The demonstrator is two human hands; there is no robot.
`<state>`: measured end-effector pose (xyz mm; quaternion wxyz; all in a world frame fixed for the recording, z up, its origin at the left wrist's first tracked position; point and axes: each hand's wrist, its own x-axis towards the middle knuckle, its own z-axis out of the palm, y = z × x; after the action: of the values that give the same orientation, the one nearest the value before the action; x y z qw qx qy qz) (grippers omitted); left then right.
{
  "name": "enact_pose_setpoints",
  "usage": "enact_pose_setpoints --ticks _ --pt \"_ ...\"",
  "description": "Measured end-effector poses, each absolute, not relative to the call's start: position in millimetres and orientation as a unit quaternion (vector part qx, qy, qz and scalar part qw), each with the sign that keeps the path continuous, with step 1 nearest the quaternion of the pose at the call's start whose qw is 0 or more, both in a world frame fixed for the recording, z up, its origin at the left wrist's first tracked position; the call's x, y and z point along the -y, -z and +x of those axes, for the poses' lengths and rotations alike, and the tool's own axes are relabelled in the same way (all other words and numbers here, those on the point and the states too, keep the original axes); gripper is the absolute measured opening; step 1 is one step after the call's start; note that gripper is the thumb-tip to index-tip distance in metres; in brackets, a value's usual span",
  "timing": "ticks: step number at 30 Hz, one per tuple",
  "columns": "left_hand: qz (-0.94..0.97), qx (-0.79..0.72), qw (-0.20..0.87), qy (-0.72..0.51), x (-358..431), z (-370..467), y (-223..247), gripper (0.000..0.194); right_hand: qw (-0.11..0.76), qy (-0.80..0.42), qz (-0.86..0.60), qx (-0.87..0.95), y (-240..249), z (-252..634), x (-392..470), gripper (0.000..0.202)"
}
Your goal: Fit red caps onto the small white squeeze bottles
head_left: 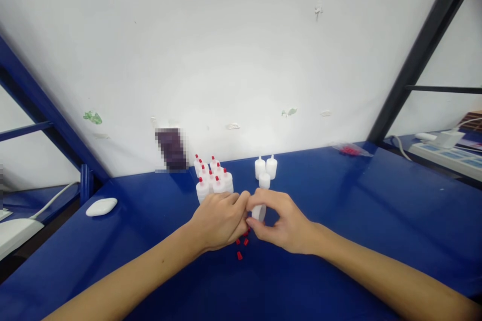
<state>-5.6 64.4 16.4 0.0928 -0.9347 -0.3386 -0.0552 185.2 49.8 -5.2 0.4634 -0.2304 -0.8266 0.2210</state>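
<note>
A small white bottle [258, 212] is up between the two hands, tipped over, with its round base toward three o'clock and its other end hidden by the bent fingers at nine o'clock. The right hand [288, 223] grips it by the body, thumb below and forefinger above. The left hand [222, 218] is curled against that hidden end; I cannot tell what, if anything, it pinches. From the held bottle, a cluster of red-tipped bottles [218, 185] stands at ten o'clock, three plain-tipped bottles [271, 168] stand at twelve, and loose red caps [240, 256] lie at seven on the blue table [339, 281]. The bottle looks like thin plastic, so I judge it light, a little squeezable and unlikely to break, though its smooth wall may turn or slip in the fingertips. The best hold is probably around the body, near the shoulder, where it should give least, pressing lightly. The thin tip looks bendable, and the caps, being tiny, suit a fingertip pinch on their sides.
</note>
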Motion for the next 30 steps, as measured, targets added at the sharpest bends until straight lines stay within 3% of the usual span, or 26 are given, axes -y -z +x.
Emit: enact_pose_setpoints --ticks 6,11,16,18,21,25,30 --pt "-0.948 0.295 0.102 0.056 -69.7 -7.1 -5.9 0.016 0.439 -0.263 -0.241 0.824 6.5 184.0 -46.4 0.008" --pt "-0.938 0.342 0.061 0.014 -65.6 -2.0 -5.8 0.018 0.44 -0.275 -0.268 0.811 13.9 178.3 -45.5 0.031" --pt "-0.899 0.429 0.087 0.006 -66.6 -6.4 -15.5 0.017 0.512 -0.152 -0.269 0.801 13.2 180.7 -48.0 0.041" --pt "-0.882 0.455 0.124 0.0 -68.0 -10.1 -19.1 0.02 0.517 -0.092 -0.302 0.796 9.1 188.7 -54.5 0.034" --pt "-0.873 0.461 0.154 -0.028 -66.8 -11.8 -19.5 0.022 0.456 0.003 -0.38 0.805 4.4 204.8 -70.3 0.008" --pt "-0.866 0.471 0.145 -0.091 -62.5 -8.2 -14.6 0.024 0.375 0.09 -0.476 0.79 7.6 219.2 -89.2 0.038" --pt "-0.851 0.49 0.124 -0.143 -60.6 -5.9 -12.5 0.025 0.293 0.088 -0.51 0.804 11.7 218.8 -92.9 0.042"
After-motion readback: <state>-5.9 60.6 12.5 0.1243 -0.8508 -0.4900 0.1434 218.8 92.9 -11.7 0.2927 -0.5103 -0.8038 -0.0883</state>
